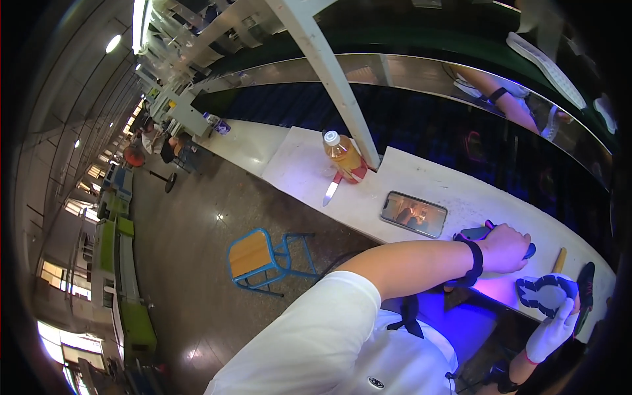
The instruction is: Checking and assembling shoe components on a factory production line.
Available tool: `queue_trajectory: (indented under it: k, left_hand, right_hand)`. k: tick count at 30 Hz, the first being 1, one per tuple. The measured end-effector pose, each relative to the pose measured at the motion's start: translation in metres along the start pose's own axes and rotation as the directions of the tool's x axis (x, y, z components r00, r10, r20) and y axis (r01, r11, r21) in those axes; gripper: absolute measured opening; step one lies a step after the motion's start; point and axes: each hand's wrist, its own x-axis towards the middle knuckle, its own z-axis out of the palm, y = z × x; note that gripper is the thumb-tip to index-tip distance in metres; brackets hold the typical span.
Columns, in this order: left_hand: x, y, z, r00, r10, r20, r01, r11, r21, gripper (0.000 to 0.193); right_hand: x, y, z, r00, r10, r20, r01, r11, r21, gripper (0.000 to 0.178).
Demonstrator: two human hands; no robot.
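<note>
At the right of the bench, my left hand (505,249) is closed round a dark handheld thing whose rounded end (530,251) shows past the fingers; its kind is hidden. A black and purple piece (473,234) lies against that hand's far side. My right hand (556,329), in a white glove, grips a shoe sole (545,294) with a grey middle and a dark, notched edge. Beside the sole lie a dark shoe (584,296) with red marks and a yellowish stick (560,261). Violet light falls on the bench under my left wrist.
A phone (413,214), a red-handled blade (332,191) and a bottle of amber drink (345,158) are on the white bench (299,158). A pale post (329,72) rises behind them. Beyond runs a dark conveyor (428,122); a blue-framed stool (251,255) stands at left.
</note>
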Motion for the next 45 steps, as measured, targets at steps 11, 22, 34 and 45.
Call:
queue_trajectory:
  k: [11, 22, 34, 45]
  left_hand:
    - [0.003, -0.005, 0.007, 0.999, 0.020, -0.042, -0.023, 0.997, -0.075, 0.048]
    - [-0.077, 0.039, -0.041, 0.862, 0.087, -0.499, -0.364, 0.792, -0.491, 0.050]
    - [-0.109, 0.035, -0.025, 0.888, -0.001, -0.460, -0.301, 0.754, -0.584, 0.058]
    - [-0.097, 0.038, -0.018, 0.860, 0.017, -0.510, -0.356, 0.735, -0.577, 0.059]
  right_hand:
    - [0.005, 0.008, 0.009, 0.993, -0.010, -0.118, 0.011, 1.000, 0.009, 0.038]
    - [-0.012, 0.010, 0.002, 0.990, -0.092, 0.110, 0.073, 0.984, 0.162, 0.044]
    - [-0.026, 0.028, 0.009, 0.996, -0.085, -0.017, 0.086, 0.980, 0.181, 0.047]
    - [-0.033, 0.024, 0.017, 0.990, -0.097, -0.102, 0.109, 0.987, 0.115, 0.052]
